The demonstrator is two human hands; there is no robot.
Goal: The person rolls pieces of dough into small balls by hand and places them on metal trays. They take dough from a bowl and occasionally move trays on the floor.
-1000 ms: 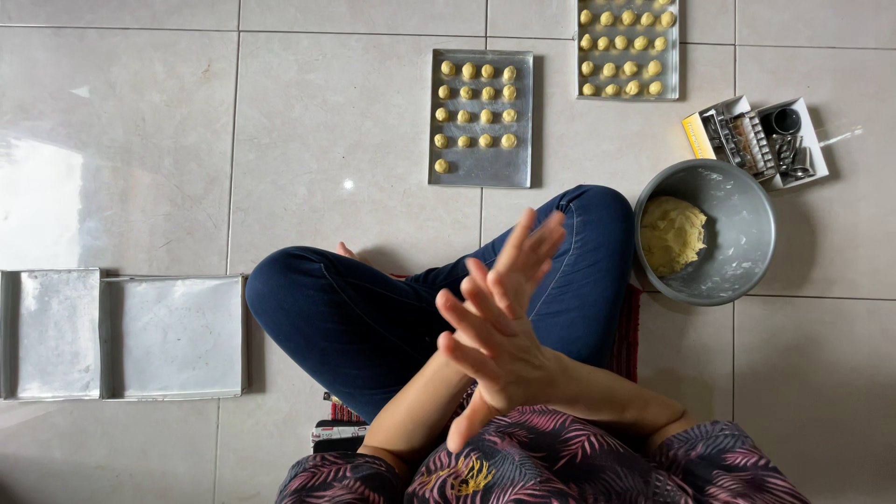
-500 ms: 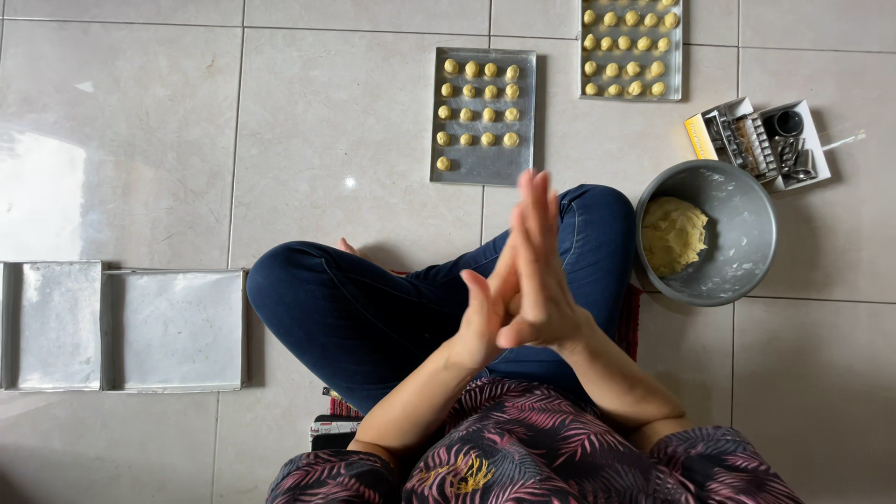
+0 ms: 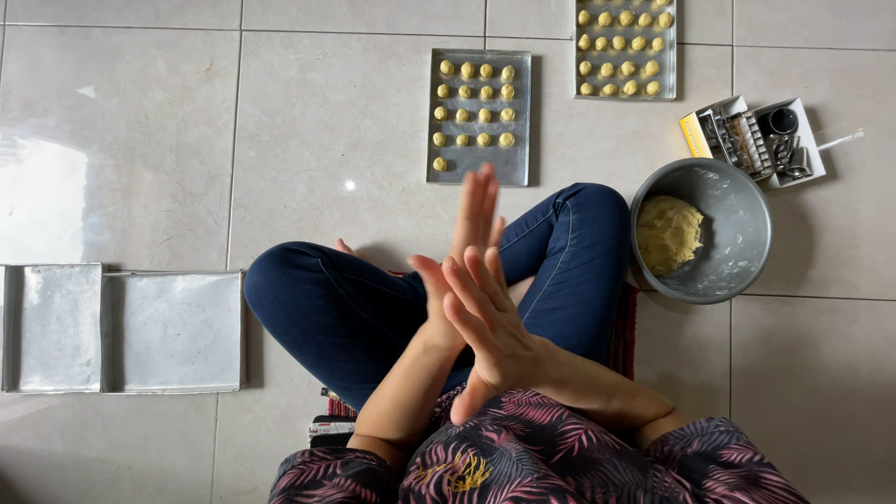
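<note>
Palms of the left hand (image 3: 473, 229) and right hand (image 3: 490, 327) press flat together above the lap. Fingers on both are straight and spread, not curled round anything. If a bit of dough sits between the palms it's hidden, so can't tell. The left hand's fingers point away from the body and the right hand lies across it at a slant, fingertips up and to the left.

Judged step: rolling sth between the palms. Any next move would call for parting the palms gently and a light fingertip pinch, since soft dough squashes easily.

Nearest thing in front is the metal tray (image 3: 485, 170), on the floor just past the knees. Its long axis runs straight away from the person, w/ rows of small dough balls (image 3: 467, 92) filling the far part and the near end mostly bare.

A second tray (image 3: 625, 96) of balls lies farther off to the right. The grey bowl (image 3: 737, 215) touches the right knee and holds a dough lump (image 3: 667, 233). A small box of tools (image 3: 756, 140) is beyond it. Two plain trays (image 3: 177, 327) lie well apart on the left.
</note>
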